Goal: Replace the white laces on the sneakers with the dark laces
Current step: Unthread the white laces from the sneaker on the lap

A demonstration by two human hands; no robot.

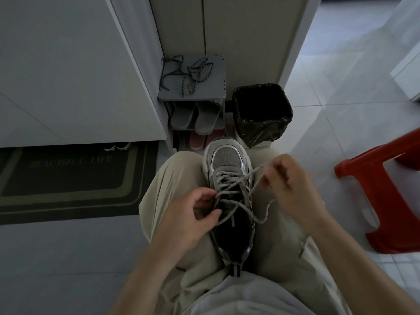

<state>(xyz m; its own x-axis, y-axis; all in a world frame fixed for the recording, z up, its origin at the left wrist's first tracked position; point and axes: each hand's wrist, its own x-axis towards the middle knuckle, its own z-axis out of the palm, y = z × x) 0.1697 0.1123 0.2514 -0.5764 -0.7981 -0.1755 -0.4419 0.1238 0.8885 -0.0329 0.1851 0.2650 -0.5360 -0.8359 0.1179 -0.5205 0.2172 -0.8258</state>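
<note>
A: Right, far left there's a dark mat (pixel 68 178) on the floor, and the dark laces (pixel 186 73) lie tangled on top of the shoe rack (pixel 216 88).
B: Left hand (pixel 195 214), fingers curled, pinches the white lace (pixel 227 201) at the left eyelets of the sneaker (pixel 227 160), which lies on the lap, toe away.
A: Right hand (pixel 288 185) pinches a lace end, drawn out sideways. Red stool (pixel 391 201) beyond.
</note>
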